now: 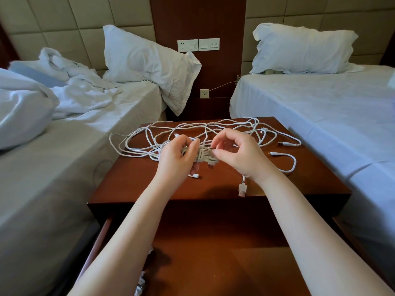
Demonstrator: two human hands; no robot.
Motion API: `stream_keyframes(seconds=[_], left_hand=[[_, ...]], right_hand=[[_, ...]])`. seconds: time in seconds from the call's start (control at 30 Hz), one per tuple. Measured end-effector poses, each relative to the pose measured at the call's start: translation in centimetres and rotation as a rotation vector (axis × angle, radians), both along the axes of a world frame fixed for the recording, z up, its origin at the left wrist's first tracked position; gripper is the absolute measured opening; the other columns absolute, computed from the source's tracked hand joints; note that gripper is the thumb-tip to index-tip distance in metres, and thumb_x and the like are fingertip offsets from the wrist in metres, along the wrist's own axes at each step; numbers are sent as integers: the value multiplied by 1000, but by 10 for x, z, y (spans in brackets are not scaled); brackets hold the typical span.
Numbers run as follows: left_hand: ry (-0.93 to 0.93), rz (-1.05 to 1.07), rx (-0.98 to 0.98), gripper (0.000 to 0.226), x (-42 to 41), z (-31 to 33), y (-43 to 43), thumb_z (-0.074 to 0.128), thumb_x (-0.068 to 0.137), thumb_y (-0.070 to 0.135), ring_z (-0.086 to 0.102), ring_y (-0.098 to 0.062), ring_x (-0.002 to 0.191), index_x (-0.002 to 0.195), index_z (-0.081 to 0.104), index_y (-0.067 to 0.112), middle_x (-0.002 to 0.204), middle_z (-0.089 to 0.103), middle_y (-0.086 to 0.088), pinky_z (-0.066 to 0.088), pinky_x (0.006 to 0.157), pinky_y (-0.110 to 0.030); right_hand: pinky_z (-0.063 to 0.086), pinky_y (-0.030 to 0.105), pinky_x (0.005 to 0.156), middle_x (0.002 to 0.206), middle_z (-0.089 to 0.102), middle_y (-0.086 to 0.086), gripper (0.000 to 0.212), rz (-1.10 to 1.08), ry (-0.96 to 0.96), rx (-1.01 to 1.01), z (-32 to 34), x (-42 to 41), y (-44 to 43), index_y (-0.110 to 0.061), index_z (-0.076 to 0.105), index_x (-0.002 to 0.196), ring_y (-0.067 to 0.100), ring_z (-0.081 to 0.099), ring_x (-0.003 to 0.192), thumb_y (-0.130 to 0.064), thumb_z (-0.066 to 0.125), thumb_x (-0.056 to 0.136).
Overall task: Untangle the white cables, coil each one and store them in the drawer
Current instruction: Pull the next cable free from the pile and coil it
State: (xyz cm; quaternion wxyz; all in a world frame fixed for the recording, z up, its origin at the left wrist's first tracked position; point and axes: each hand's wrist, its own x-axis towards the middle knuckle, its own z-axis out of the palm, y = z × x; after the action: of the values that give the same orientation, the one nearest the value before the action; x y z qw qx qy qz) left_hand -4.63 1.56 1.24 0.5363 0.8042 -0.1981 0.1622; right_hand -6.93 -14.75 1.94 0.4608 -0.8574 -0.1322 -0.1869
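A coiled white cable bundle (203, 155) is held above the wooden nightstand top (213, 184). My left hand (177, 159) grips its left end, fingers curled round the loops. My right hand (237, 150) pinches the bundle's right side with thumb and fingertips. Behind them a tangle of loose white cables (192, 130) spreads across the back of the nightstand. A USB plug (242, 190) lies near the front edge, below my right wrist. The drawer (213, 263) below stands pulled out; bits of white cable (141, 283) show at its left side, partly hidden by my left arm.
Two beds with white sheets flank the nightstand, left (64, 167) and right (320, 124), each with a pillow. A short white cable (288, 165) curls at the nightstand's right edge. Wall sockets and switches (198, 45) sit on the wooden panel behind.
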Motion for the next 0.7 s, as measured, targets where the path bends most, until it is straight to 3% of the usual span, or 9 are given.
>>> stream_keyframes(seconds=[0.2,0.37,0.5,0.7], left_hand=[[-8,11,-54,31,4,0,5,48,98,16,43,-5,32,68,43,12,46,53,0,38,41,-16],[4,22,-90,29,6,-3,4,49,98,17,42,-6,32,70,43,12,45,53,-1,37,40,-18],[15,20,-94,30,7,-5,4,49,98,17,41,-7,32,70,44,12,41,53,3,37,40,-19],[63,24,-108,29,6,-4,7,46,100,19,40,-8,34,73,45,8,45,51,-2,35,40,-20]], right_hand=[[48,15,77,97,70,-12,22,89,27,14,0,0,0,-31,72,105,2,62,89,-22,73,85],[42,4,72,95,73,-10,24,61,-12,-11,-2,2,3,-27,74,100,-2,63,89,-20,79,78],[41,4,61,92,72,-9,22,40,0,-33,-1,1,4,-24,73,99,-9,60,74,-19,79,79],[45,7,64,98,68,-15,29,70,-3,-56,1,1,8,-28,72,105,-1,61,83,-16,78,78]])
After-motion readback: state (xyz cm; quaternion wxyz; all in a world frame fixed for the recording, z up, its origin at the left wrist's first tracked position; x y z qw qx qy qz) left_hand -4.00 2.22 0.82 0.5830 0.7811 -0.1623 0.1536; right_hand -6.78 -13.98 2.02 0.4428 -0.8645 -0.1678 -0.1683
